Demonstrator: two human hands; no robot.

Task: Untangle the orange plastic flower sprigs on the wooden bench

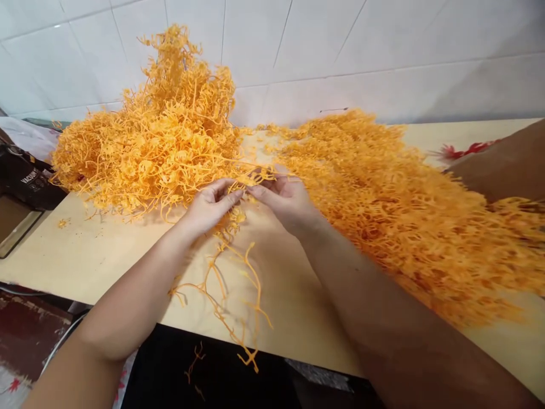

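Observation:
My left hand (213,205) and my right hand (286,199) are close together above the table, thumbs nearly touching. Both pinch thin orange branched strands. From between them a branching orange strand (219,307) hangs down past the table's front edge. Behind my left hand rises a tall tangled heap of orange strands (157,136). To the right of my right hand spreads a second, flatter pile of orange strands (409,210), partly behind my right forearm.
The pale wooden table (114,255) stands against a white tiled wall (289,40). A dark box (29,176) sits at the left. Brown paper (506,165) and red pieces (466,149) lie at the right. Small orange bits (198,360) rest on black cloth below.

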